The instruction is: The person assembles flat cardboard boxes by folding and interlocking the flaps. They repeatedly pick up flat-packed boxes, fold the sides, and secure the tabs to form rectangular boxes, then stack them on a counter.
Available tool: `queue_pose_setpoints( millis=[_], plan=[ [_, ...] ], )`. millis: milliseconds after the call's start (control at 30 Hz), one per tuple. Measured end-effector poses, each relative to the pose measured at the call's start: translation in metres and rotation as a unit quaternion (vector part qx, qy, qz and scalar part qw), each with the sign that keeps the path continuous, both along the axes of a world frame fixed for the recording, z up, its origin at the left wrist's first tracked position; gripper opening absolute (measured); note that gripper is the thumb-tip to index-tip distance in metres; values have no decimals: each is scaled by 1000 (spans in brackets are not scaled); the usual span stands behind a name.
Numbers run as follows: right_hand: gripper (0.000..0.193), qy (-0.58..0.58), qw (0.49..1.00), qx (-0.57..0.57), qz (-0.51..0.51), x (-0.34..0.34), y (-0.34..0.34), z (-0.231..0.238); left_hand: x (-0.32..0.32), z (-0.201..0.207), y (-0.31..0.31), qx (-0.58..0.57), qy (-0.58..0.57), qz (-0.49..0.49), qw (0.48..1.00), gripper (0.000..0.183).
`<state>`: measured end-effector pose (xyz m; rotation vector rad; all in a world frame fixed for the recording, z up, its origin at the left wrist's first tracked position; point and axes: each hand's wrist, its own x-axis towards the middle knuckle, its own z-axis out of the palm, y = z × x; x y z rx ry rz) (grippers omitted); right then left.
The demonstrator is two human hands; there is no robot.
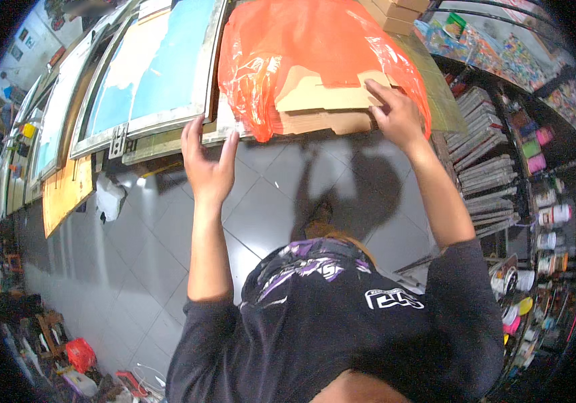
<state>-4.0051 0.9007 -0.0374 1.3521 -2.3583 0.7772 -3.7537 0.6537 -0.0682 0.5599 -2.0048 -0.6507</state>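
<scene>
A red-orange plastic bag (288,37) lies on the table ahead of me, with flat cardboard sheets (325,101) showing at its near opening. My right hand (399,117) is at the right end of these sheets, thumb and index finger apart, fingertips at or just over the top sheet. Whether they press on it I cannot tell. My left hand (208,164) hovers off the table's near edge, left of the bag, fingers spread and nothing in them. Closest to it is the corner of a framed screen (157,127) with a pale blue mesh.
More framed screens (66,101) line the table to the left. Brown cardboard boxes (395,15) are stacked behind the bag. A rack of stacked frames (482,134) and shelves with jars (553,215) stand on the right. Grey floor tiles (147,248) lie below; a red bag (81,354) sits lower left.
</scene>
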Motion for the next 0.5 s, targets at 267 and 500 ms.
queue_pose_setpoints(
  millis=[267,500],
  plan=[
    [20,-138,990,27,-4,-28,10,42,189,-35,5,279,-71,43,957,57],
    [21,-8,979,-203,-21,33,58,51,247,-59,11,325,-10,55,944,49]
  ],
)
